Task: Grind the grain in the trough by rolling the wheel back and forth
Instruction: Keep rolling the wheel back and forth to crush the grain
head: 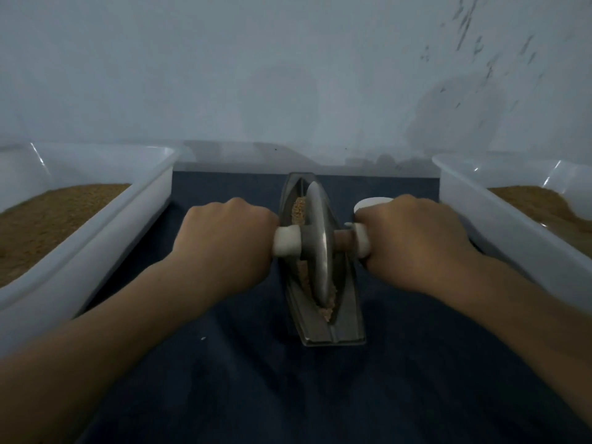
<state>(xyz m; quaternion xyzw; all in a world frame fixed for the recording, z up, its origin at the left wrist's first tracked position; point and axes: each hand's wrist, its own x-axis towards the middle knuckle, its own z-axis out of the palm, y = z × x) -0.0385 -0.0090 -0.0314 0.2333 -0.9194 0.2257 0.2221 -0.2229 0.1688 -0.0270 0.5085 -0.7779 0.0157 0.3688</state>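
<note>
Metal trough (323,328) sits lengthwise on dark cloth (288,395), wheel (318,248) standing mid-trough in tan grain (326,310). Left hand (224,238) and right hand (413,241) each fisted tight around a white axle handle (286,241). Advice: press down evenly on both sides, keep the wheel upright, roll full length. Uneven pressure likely spills grain.

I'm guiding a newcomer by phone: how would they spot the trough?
Between two white tubs of brown grain lies a dark mat. The trough sits at its centre: a narrow metal boat, the only metal piece, with a wheel standing in it.
</note>
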